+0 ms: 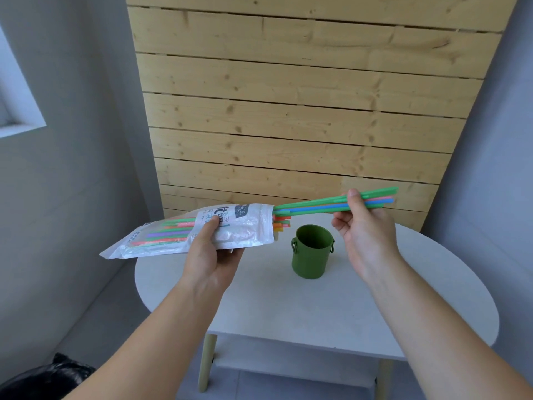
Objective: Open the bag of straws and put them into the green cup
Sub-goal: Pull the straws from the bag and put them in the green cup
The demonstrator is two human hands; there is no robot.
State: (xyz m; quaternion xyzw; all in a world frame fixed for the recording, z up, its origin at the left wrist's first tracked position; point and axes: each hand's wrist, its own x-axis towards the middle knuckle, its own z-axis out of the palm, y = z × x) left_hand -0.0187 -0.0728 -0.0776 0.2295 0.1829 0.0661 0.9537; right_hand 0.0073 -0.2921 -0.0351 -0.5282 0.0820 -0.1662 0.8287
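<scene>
My left hand [209,252] grips a white plastic bag of straws [184,235] from below, holding it nearly level above the table's left side, its open mouth facing right. Several coloured straw ends [281,223] poke out of that mouth. My right hand [362,226] pinches a small bundle of green, blue and pink straws [320,204], drawn partway out of the bag and stretching up to the right. The green cup [311,252] stands upright on the table below the bag's mouth and the bundle; no straws show inside it.
The round white table [288,301] has a lower shelf and pale wooden legs. A wooden slat panel [302,111] leans against the wall behind it. A black bag [49,373] lies on the floor at the lower left.
</scene>
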